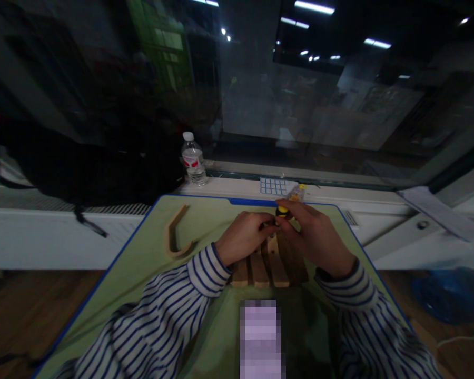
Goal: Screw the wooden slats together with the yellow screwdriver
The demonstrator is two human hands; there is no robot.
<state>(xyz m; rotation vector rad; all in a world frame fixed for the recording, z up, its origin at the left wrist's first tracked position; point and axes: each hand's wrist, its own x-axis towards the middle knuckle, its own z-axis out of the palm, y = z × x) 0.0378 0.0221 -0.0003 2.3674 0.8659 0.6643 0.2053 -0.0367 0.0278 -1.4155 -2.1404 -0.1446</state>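
Several light wooden slats point(277, 266) lie side by side on the green table, partly under both hands. My right hand point(316, 234) pinches a small yellow and black tool handle point(282, 211) above the far end of the slats. Close beside it, my left hand point(245, 235) has its thumb and forefinger pressed together near the lower end of the handle; what lies between those fingertips is too small and dark to name. A curved J-shaped wooden piece point(168, 239) rests on the table to the left of my left hand.
The green table point(142, 279) has a blue edge. On the sill behind stand a water bottle point(194, 162), a blue-gridded sheet point(273, 186) and a small clear bag point(296, 193). A black bag point(102, 168) lies at left, papers point(442, 210) at right. A pixelated block covers the near table.
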